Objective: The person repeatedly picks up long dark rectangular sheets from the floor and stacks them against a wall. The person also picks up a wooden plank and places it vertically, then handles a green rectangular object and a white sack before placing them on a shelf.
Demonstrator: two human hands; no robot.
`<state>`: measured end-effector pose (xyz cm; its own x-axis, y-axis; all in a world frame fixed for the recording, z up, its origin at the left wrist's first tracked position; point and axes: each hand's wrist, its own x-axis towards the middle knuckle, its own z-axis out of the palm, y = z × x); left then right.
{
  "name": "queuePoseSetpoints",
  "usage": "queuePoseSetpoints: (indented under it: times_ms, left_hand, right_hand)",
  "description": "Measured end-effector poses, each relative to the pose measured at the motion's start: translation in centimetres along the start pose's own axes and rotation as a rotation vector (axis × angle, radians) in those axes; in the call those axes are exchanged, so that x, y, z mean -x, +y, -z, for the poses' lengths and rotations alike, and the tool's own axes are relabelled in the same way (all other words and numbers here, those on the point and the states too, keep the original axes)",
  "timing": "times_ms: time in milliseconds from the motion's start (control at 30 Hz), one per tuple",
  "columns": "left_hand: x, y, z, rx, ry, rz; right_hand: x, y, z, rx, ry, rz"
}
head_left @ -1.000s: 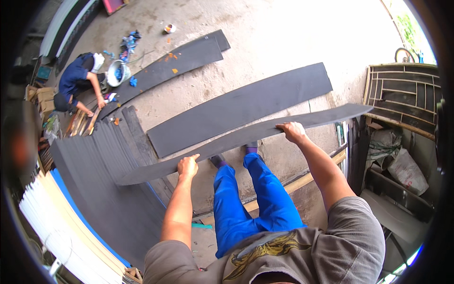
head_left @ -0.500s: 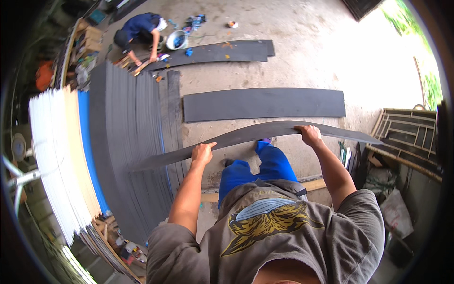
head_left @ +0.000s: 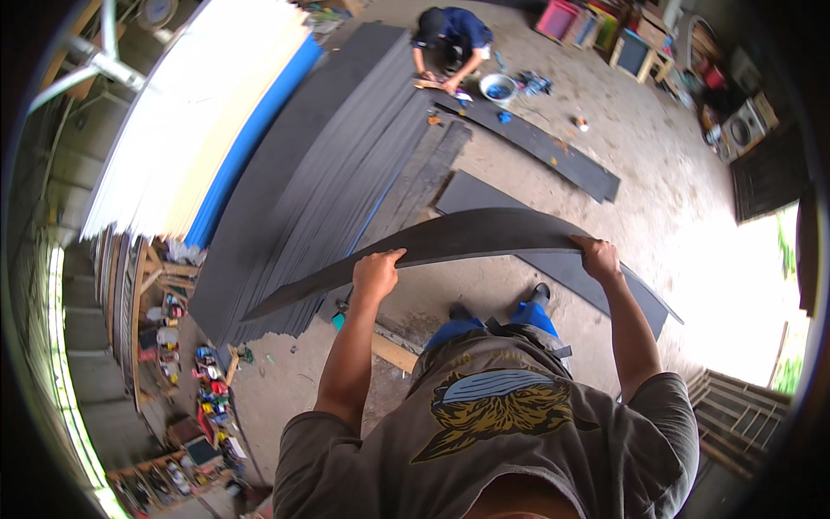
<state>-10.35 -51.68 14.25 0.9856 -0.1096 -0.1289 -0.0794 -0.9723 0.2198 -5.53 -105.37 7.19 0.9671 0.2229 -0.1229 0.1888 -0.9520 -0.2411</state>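
Observation:
A long dark grey board (head_left: 484, 232) bows upward across my front, both its ends drooping. My left hand (head_left: 375, 275) is closed on its near edge, left of the middle. Farther right, my right hand (head_left: 598, 258) grips the same edge. The board's left end hangs over a large stack of grey boards (head_left: 337, 173). Beneath its right half, another flat grey board (head_left: 566, 277) lies on the concrete floor, partly hidden by the one I hold.
A co-worker (head_left: 453, 48) crouches at the far side beside a white bucket (head_left: 498, 88) and more grey boards (head_left: 545, 143). White sheets (head_left: 194, 104) and a blue sheet (head_left: 251, 143) stand left. Bottles and tools (head_left: 212, 389) lie lower left; a slatted frame (head_left: 748, 415) stands right.
My view and body have turned left, so the stack and floor boards now slant. The held board has swung round with me and bows more strongly; both hands keep their grip.

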Motion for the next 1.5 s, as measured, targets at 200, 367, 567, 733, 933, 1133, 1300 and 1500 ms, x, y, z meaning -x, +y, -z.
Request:
queuePoseSetpoints:
  times_ms: [200, 367, 567, 733, 933, 1133, 1300, 1500]
  left_hand:
    - [7.5, -7.8, 7.8, -0.081, 0.247, 0.155]
    - [12.0, -11.2, 11.5, -0.163, 0.440, 0.263]
    - [15.9, -16.5, 14.0, -0.207, 0.694, 0.511]
    - [15.6, -21.8, 14.1, -0.259, 0.736, 0.593]
    - [13.9, -25.5, 15.6, -0.393, 0.745, 0.683]
    - [12.7, -29.2, 17.1, -0.522, 0.748, 0.727]
    - [11.8, -35.5, 17.5, -0.587, 0.774, 0.728]
    - [10.1, -44.3, 15.4, -0.602, 0.735, 0.761]
  right_hand:
    - [-8.9, -7.0, 6.0, -0.048, 0.206, 0.236]
    - [-17.4, -13.6, 7.4, -0.110, 0.358, 0.456]
    - [-26.6, -21.6, 11.8, -0.172, 0.539, 0.747]
    - [-34.7, -28.5, 14.7, -0.071, 0.605, 0.914]
    - [-45.1, -35.7, 15.7, 0.046, 0.641, 1.133]
    - [-53.6, -43.5, 15.0, 0.067, 0.683, 1.284]
    - [-59.0, -50.6, 14.0, 0.088, 0.749, 1.406]
    - [-64.2, -57.6, 9.0, 0.112, 0.678, 1.426]
